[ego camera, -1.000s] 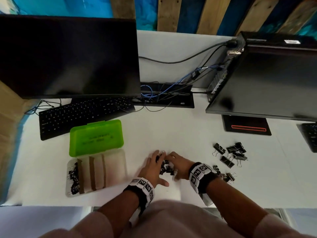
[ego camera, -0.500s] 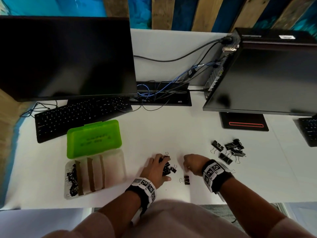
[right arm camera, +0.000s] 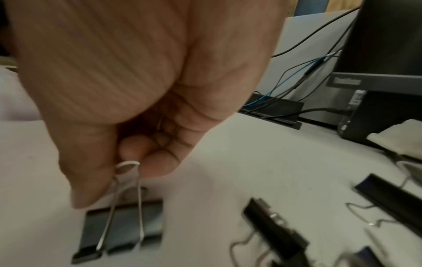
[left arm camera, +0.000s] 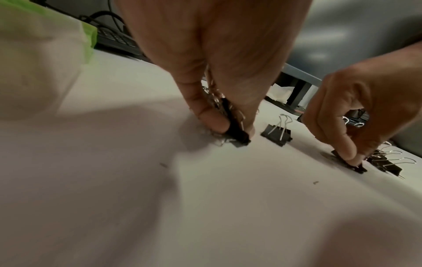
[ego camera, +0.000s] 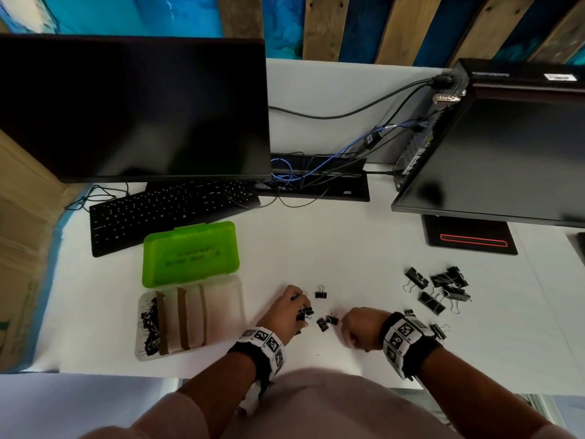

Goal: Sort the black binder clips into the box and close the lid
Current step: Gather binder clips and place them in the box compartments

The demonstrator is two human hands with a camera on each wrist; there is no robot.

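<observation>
The clear box [ego camera: 221, 312] lies open at the left, its green lid [ego camera: 190, 251] folded back. Small black binder clips [ego camera: 148, 324] fill its leftmost compartment. My left hand [ego camera: 299, 307] [left arm camera: 230, 126] pinches a bunch of small binder clips [left arm camera: 237, 135] against the table. My right hand [ego camera: 343, 327] [right arm camera: 123, 173] pinches the wire handle of one black binder clip [right arm camera: 123, 225] just off the table. A loose clip [ego camera: 320, 294] [left arm camera: 276, 133] and two more small clips [ego camera: 326, 323] lie between my hands. Larger black clips [ego camera: 440, 289] are heaped to the right.
A black keyboard [ego camera: 171, 213] and a monitor [ego camera: 133, 109] stand behind the box. A second monitor [ego camera: 506, 153] with its base [ego camera: 468, 239] is at the right rear, with cables [ego camera: 316, 175] between the two. The table's front edge runs just below my wrists.
My hands, joined over the small clips a second ago, have parted. The right hand went right and took one clip by its handle; the left keeps its bunch.
</observation>
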